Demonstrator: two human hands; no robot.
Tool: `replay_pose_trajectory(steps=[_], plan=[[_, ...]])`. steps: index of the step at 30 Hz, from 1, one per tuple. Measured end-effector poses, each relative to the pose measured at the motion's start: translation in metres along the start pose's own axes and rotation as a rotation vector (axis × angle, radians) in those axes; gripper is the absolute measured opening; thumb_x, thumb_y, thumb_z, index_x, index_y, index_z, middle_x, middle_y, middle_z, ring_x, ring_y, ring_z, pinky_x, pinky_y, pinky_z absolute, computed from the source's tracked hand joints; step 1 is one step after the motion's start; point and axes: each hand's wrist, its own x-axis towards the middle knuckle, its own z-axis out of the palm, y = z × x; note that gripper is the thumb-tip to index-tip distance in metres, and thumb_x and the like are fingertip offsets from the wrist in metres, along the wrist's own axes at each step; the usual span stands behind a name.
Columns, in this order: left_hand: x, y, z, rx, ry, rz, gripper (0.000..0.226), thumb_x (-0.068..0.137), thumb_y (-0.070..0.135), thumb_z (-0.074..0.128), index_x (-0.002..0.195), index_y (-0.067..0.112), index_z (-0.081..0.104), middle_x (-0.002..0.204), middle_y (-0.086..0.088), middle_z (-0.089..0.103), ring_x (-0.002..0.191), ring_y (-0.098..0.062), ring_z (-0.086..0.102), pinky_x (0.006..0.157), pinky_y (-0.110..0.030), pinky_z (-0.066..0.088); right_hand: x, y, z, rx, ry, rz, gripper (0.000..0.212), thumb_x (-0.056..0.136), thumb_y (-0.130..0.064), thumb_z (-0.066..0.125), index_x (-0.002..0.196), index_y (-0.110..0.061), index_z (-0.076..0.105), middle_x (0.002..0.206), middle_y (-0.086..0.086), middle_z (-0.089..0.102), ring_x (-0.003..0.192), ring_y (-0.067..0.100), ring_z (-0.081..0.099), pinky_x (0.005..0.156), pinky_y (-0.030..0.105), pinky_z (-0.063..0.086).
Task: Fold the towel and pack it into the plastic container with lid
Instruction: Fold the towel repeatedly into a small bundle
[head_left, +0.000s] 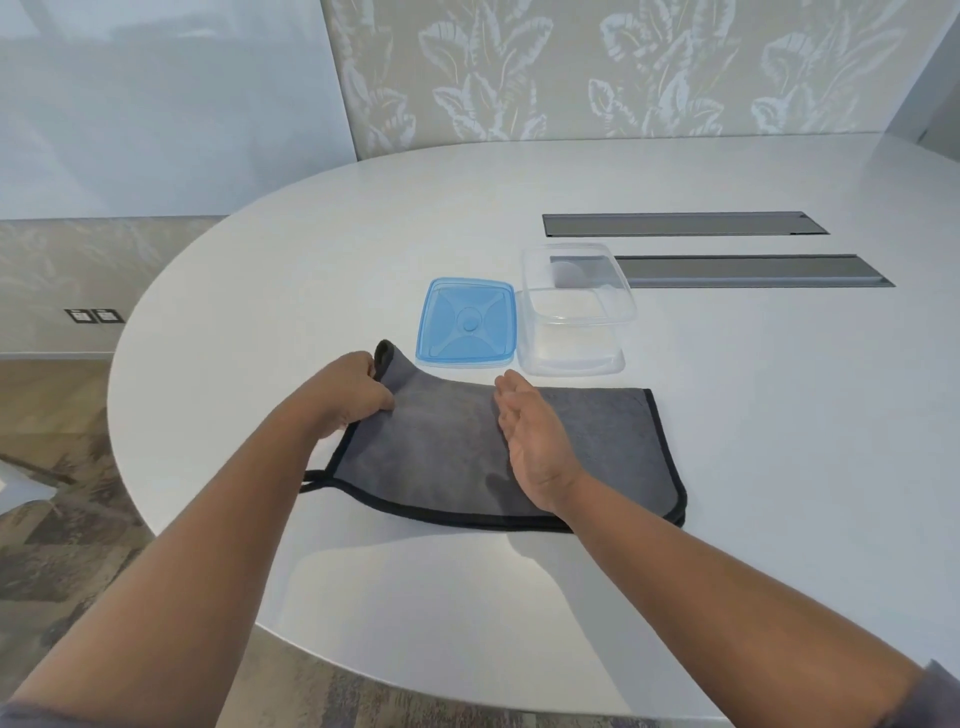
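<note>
A grey towel (441, 452) with black trim lies folded on the white table (727, 467), its long side left to right. My left hand (353, 389) grips the towel's far left corner and lifts it off the table. Resting edge-down across the towel's middle is my right hand (530, 436), flat with fingers together, holding nothing. Just beyond the towel stands the clear plastic container (574, 312), open and empty. Its blue lid (467, 322) lies flat on the table to the container's left.
Two long grey cable slots (685, 224) (753, 271) are set into the table behind the container. The table's rounded edge curves close on the left and front, with patterned carpet (62, 545) below. A leaf-patterned wall (623, 67) stands behind.
</note>
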Motion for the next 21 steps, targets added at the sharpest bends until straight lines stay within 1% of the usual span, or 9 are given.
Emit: replay_pose_trajectory(steps=[3,5,7,10,12,15,17,19,21], plan=[[-0.004,0.010,-0.013,-0.007,-0.029,0.024,0.029,0.081,0.012,0.073,0.103,0.017,0.055,0.104,-0.013,0.066,0.090,-0.031,0.069,0.064,-0.039,0.061,0.001,0.000,0.005,-0.057,0.106,0.077,0.067,0.090,-0.025,0.057,0.147,0.005,0.040,0.146,0.026,0.051,0.133,0.040,0.051,0.116,0.052,0.041],[-0.010,0.022,-0.016,-0.053,-0.069,0.054,0.029,0.084,0.014,0.071,0.103,0.025,0.053,0.107,-0.012,0.067,0.088,-0.027,0.071,0.055,-0.032,0.059,0.003,0.001,0.003,-0.161,0.193,0.114,0.038,0.097,-0.020,0.057,0.132,-0.009,0.060,0.123,0.012,0.070,0.104,0.024,0.069,0.089,0.038,0.057],[-0.015,0.037,-0.012,-0.117,-0.119,0.095,0.031,0.083,0.016,0.070,0.106,0.029,0.052,0.111,-0.013,0.068,0.093,-0.028,0.073,0.061,-0.033,0.063,0.004,0.001,0.003,-0.172,0.178,0.211,0.024,0.096,-0.011,0.053,0.116,-0.014,0.064,0.104,0.006,0.070,0.088,0.018,0.065,0.077,0.037,0.055],[-0.020,0.057,0.003,-0.245,-0.210,0.139,0.039,0.083,0.016,0.073,0.116,0.025,0.055,0.117,-0.017,0.066,0.102,-0.033,0.072,0.087,-0.047,0.060,-0.001,-0.003,0.003,-0.100,0.092,0.328,0.034,0.091,0.004,0.046,0.108,-0.022,0.062,0.112,0.006,0.068,0.095,0.020,0.066,0.082,0.040,0.061],[-0.022,0.068,0.013,-0.314,-0.279,0.145,0.039,0.089,0.012,0.073,0.121,0.024,0.055,0.115,-0.018,0.063,0.096,-0.031,0.068,0.092,-0.050,0.057,-0.004,-0.006,0.000,-0.099,0.038,0.349,0.044,0.091,0.008,0.044,0.116,-0.024,0.061,0.126,0.004,0.062,0.106,0.020,0.066,0.084,0.046,0.062],[-0.027,0.080,0.023,-0.407,-0.389,0.141,0.042,0.092,0.006,0.072,0.128,0.021,0.055,0.107,-0.015,0.060,0.089,-0.028,0.063,0.083,-0.042,0.054,-0.004,-0.005,-0.007,-0.226,-0.037,0.368,0.067,0.092,0.012,0.042,0.145,-0.028,0.050,0.141,-0.003,0.053,0.099,0.020,0.071,0.075,0.040,0.063],[-0.029,0.087,0.025,-0.464,-0.451,0.140,0.043,0.094,0.003,0.069,0.130,0.018,0.053,0.090,-0.011,0.063,0.071,-0.021,0.065,0.066,-0.031,0.056,-0.003,-0.004,-0.012,-0.329,-0.096,0.370,0.076,0.093,0.012,0.043,0.154,-0.033,0.041,0.146,-0.007,0.050,0.087,0.018,0.073,0.071,0.036,0.063],[-0.032,0.092,0.026,-0.480,-0.483,0.141,0.042,0.095,0.001,0.067,0.131,0.016,0.051,0.066,-0.004,0.058,0.051,-0.014,0.054,0.048,-0.024,0.047,0.001,-0.004,-0.015,-0.402,-0.137,0.378,0.078,0.093,0.008,0.049,0.155,-0.038,0.036,0.131,-0.002,0.061,0.076,0.016,0.071,0.067,0.033,0.063],[-0.034,0.095,0.027,-0.495,-0.492,0.139,0.043,0.095,0.001,0.066,0.133,0.014,0.051,0.061,-0.001,0.053,0.049,-0.011,0.046,0.046,-0.022,0.042,0.006,-0.006,-0.017,-0.438,-0.160,0.418,0.076,0.094,0.002,0.053,0.150,-0.046,0.035,0.101,0.006,0.070,0.066,0.016,0.069,0.063,0.033,0.063]])
